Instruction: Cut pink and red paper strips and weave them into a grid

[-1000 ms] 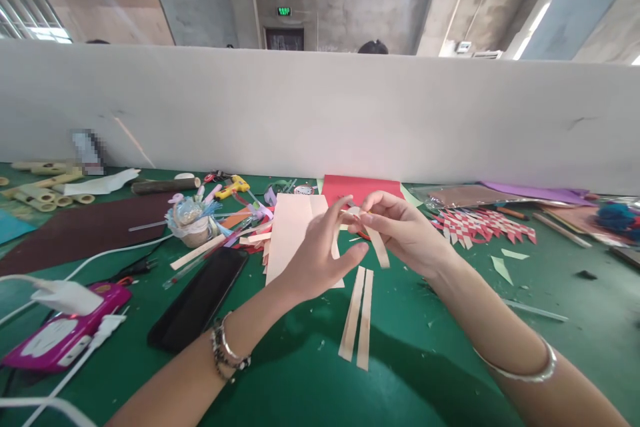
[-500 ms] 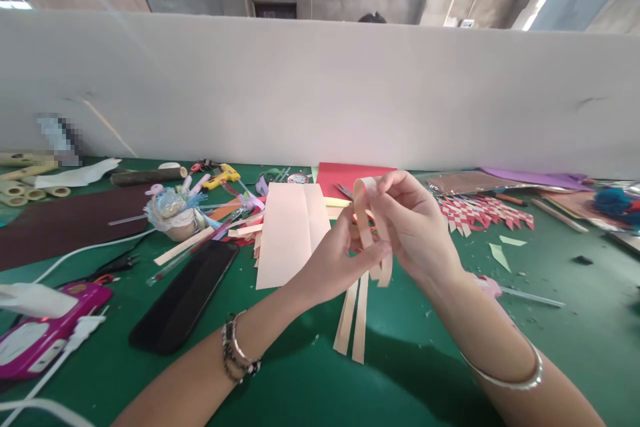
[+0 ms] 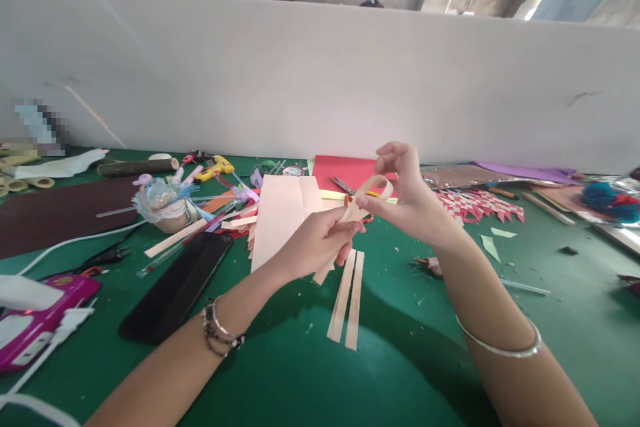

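A pale peach paper strip (image 3: 381, 185) is bent into a loop in front of me. My left hand (image 3: 327, 240) pinches its lower part, and the tail ends hang below the fingers. My right hand (image 3: 407, 197) has its fingers raised and apart, with the thumb beside the loop. Flat peach strips (image 3: 354, 300) lie on the table below my hands. Behind my left hand is a folded peach sheet (image 3: 280, 213). Scissors (image 3: 342, 185) with orange and yellow handles lie behind the loop, partly over a red sheet (image 3: 325, 165).
On the green table (image 3: 300, 380), a black phone (image 3: 177, 287) and a magenta power strip (image 3: 55, 313) lie left. A yellow glue gun (image 3: 216, 169) sits farther back. Red-and-white woven paper (image 3: 483, 205) lies right. A white partition (image 3: 300, 80) stands behind.
The strip's loop has tilted over to the right. My left hand has turned and moved slightly left and down; my right hand's fingers have lifted and spread. The view has shifted slightly.
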Demonstrator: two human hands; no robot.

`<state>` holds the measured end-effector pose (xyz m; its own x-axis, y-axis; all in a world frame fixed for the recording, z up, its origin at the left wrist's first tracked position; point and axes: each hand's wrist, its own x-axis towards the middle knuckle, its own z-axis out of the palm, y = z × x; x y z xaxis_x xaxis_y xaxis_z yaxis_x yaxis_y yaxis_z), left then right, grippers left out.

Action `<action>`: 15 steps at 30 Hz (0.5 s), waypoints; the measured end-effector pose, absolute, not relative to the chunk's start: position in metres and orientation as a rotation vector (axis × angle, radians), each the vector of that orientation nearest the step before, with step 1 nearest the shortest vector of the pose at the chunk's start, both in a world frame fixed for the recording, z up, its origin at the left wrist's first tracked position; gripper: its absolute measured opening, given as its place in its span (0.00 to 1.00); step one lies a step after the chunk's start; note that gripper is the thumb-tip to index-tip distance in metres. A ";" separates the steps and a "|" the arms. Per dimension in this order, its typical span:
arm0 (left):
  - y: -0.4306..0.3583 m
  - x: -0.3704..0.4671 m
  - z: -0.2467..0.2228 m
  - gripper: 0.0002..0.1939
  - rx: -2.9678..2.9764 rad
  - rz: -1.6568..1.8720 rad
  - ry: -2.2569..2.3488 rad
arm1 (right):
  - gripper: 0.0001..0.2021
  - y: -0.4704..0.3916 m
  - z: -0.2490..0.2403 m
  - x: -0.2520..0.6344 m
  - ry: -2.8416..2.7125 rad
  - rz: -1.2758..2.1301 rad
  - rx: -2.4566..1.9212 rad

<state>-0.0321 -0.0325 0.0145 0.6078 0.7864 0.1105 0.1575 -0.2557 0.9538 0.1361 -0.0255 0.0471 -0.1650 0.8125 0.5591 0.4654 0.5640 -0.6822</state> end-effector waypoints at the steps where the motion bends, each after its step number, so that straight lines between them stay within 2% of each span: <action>1: -0.031 -0.035 0.015 0.11 1.780 0.698 0.782 | 0.27 -0.025 0.048 0.140 -1.896 0.479 -1.032; 2: -0.029 -0.037 0.016 0.11 1.801 0.675 0.786 | 0.27 -0.025 0.050 0.144 -1.974 0.551 -1.009; 6: -0.025 -0.044 0.020 0.12 1.868 0.628 0.778 | 0.10 -0.028 0.057 0.150 -2.129 0.770 -0.989; 15: -0.015 -0.060 0.032 0.13 2.078 0.596 0.865 | 0.10 -0.028 0.058 0.161 -2.098 0.639 -1.185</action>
<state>-0.0601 -0.0148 0.0320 0.6564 0.7454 0.1159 0.3735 -0.4547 0.8085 0.1605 -0.0284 0.0583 -0.3903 0.8738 0.2899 0.5641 0.4759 -0.6748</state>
